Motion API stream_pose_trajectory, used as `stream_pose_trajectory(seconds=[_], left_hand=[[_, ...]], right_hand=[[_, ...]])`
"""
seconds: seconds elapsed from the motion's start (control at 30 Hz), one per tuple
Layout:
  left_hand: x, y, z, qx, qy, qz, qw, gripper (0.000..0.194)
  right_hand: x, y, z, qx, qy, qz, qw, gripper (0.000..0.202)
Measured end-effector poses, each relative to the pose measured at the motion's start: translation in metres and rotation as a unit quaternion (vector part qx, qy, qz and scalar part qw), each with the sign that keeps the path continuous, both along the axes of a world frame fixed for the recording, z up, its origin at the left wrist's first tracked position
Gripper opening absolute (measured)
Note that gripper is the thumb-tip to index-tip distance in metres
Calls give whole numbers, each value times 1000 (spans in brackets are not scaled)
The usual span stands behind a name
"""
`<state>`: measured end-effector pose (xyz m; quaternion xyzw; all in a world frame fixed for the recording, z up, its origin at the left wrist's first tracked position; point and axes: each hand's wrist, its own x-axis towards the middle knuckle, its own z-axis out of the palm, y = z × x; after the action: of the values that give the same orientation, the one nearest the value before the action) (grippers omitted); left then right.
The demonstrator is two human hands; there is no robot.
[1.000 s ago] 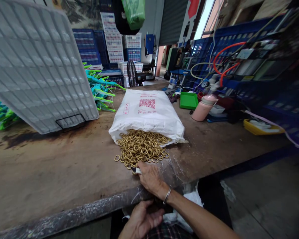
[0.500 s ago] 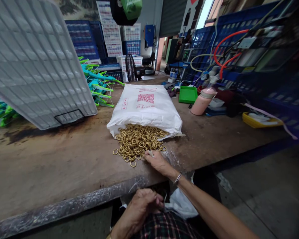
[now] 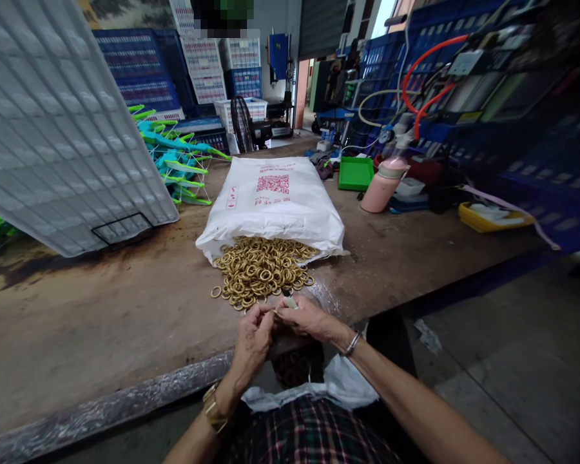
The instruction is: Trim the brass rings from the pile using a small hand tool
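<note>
The left hand (image 3: pixel 252 340) and right hand (image 3: pixel 310 318) are pinching side by side, fingers drawn together on something too small to tell, the right also gripping a small white, dark-tipped piece (image 3: pixel 290 303), and the heap of round gold-coloured rings (image 3: pixel 258 267) is lying just beyond both on the brown surface (image 3: pixel 145 309)!

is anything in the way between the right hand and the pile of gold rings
Nothing visible blocks it. The right hand is by the near edge of the pile of gold rings; only the small pale item it holds juts toward them. The white bag lies beyond.
</note>
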<state>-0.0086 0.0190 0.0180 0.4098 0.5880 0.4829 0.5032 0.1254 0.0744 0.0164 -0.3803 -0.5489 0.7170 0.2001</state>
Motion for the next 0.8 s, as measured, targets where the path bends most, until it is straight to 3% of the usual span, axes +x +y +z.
stream_pose_trajectory(seconds=[0.2,0.47,0.63,0.8], left_hand=[[1,-8,-9,-34,-25,25,999,34],[0,-11,-14,-29,-79,4,996,35],[-4,-14,-14,-55,-134,-35,989,36],[-7,-15,-13,-69,-188,-29,979,36]], right_hand=[[-3,-1,-12,-13,-4,-51,999,24],[-7,-4,-16,-29,11,-44,999,33],[-9,-4,-19,53,-41,-81,994,22],[-11,-6,-15,143,-76,-57,985,16]])
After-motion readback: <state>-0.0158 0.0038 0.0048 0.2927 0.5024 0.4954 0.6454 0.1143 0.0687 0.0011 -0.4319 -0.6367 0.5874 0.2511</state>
